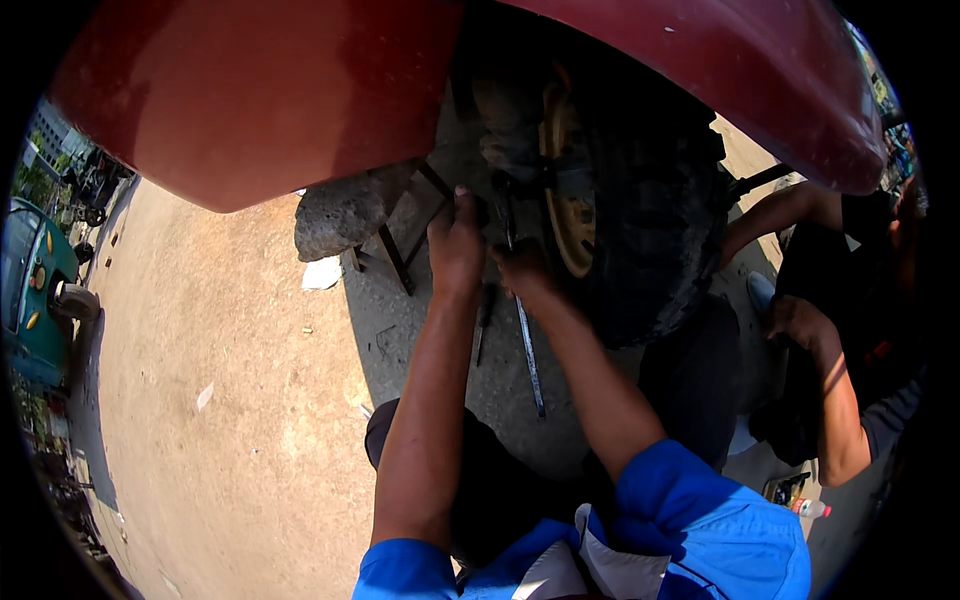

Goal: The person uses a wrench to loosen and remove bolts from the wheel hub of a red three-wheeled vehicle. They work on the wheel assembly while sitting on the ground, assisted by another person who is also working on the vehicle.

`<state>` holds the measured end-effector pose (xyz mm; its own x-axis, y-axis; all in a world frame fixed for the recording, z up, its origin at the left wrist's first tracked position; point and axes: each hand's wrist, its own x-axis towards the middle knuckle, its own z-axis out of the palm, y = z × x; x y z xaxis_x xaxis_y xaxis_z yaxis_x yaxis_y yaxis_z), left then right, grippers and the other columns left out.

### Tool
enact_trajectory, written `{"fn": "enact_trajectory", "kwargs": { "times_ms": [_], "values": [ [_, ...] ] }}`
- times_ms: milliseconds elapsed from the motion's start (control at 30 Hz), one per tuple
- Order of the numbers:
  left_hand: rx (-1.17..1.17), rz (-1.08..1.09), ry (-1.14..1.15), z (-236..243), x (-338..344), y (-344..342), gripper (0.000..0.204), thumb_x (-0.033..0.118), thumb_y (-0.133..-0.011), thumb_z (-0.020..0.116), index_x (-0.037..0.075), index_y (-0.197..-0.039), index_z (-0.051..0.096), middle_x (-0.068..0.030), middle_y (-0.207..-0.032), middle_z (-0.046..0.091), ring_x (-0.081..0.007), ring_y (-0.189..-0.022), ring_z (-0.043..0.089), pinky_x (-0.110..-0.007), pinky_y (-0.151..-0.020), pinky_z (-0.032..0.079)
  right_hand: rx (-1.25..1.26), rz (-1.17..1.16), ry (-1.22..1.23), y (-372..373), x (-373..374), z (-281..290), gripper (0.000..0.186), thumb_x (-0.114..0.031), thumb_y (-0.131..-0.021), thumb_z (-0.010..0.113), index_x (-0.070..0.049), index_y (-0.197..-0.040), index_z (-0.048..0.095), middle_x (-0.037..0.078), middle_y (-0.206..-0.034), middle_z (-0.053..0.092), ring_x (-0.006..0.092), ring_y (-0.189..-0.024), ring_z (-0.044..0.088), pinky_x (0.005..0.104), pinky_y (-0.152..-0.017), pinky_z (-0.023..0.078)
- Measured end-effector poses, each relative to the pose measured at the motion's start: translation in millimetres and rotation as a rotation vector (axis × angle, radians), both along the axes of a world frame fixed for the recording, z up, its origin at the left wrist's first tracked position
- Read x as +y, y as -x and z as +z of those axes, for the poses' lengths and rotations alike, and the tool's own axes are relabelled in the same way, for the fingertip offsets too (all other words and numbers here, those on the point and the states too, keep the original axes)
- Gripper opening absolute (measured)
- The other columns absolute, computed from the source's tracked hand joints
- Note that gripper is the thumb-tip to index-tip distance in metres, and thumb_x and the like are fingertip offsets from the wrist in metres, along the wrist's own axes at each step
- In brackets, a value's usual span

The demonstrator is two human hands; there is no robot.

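Observation:
Under the red vehicle body, my right hand (525,272) is closed around a long metal bar (528,350). The bar's upper end reaches toward the dark parts beside the yellow wheel rim (572,225), and its lower end points back toward me. Just left of it, my left hand (458,245) is curled with the thumb up. Its fingers are turned away in shadow, so what they grip is hidden. A thinner dark rod (483,325) shows below, between my forearms; whether it lies on the ground I cannot tell. The big black tyre (655,220) stands right of my hands.
Red body panels (270,90) overhang from above. A grey rock (345,215) rests near a dark metal stand (393,258) at left. Another person (835,340) crouches at right, one arm reaching behind the tyre. A bottle (812,508) lies nearby. A green vehicle (40,290) stands far left.

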<state>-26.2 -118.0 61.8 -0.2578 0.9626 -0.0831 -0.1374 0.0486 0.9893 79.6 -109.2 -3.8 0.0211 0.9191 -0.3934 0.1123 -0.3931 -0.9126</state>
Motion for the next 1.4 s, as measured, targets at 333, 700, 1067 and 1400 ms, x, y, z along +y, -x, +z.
{"fn": "enact_trajectory", "kwargs": {
  "times_ms": [333, 700, 1067, 1400],
  "values": [
    [0.056, 0.075, 0.017, -4.1, 3.1, -2.6, 0.048, 0.045, -0.099, 0.048, 0.0, -0.106, 0.064, -0.0088, -0.101, 0.067, -0.02, -0.094, 0.061, -0.037, -0.079, 0.046, -0.331, -0.073, -0.242, 15.9, 39.2, -85.1, 0.041, -0.039, -0.096, 0.054, 0.001, -0.105, 0.062, 0.021, -0.092, 0.066, 0.0351, -0.081, 0.066, 0.0451, -0.072, 0.05],
    [0.037, 0.059, -0.019, -0.8, 3.1, -2.9, 0.048, 0.045, -0.098, 0.049, 0.0, -0.107, 0.063, -0.0094, -0.101, 0.066, -0.0198, -0.094, 0.06, -0.037, -0.079, 0.046, -0.518, 0.009, -0.341, 8.1, 39.1, -128.5, 0.05, -0.041, -0.098, 0.049, 0.006, -0.104, 0.063, 0.025, -0.096, 0.065, 0.0369, -0.092, 0.064, 0.0485, -0.075, 0.049],
    [0.054, 0.049, 0.015, 0.9, -0.2, -1.9, 0.049, 0.045, -0.099, 0.048, 0.0, -0.109, 0.063, -0.01, -0.104, 0.065, -0.0206, -0.097, 0.059, -0.037, -0.079, 0.046, -0.475, 0.053, -0.245, 5.0, -13.1, -46.8, 0.046, -0.037, -0.093, 0.058, 0.009, -0.097, 0.062, 0.023, -0.083, 0.064, 0.0358, -0.08, 0.064, 0.0477, -0.069, 0.047],
    [0.005, 0.076, -0.019, 2.3, -0.1, -3.8, 0.047, 0.041, -0.099, 0.049, -0.004, -0.099, 0.064, -0.0093, -0.09, 0.064, -0.0182, -0.085, 0.056, -0.036, -0.076, 0.044, 0.13, 0.024, 0.006, -2.4, -1.1, 4.2, 0.022, -0.019, -0.086, 0.064, 0.001, -0.079, 0.057, 0.009, -0.059, 0.055, 0.0183, -0.045, 0.053, 0.0344, -0.042, 0.041]
  ]
}}
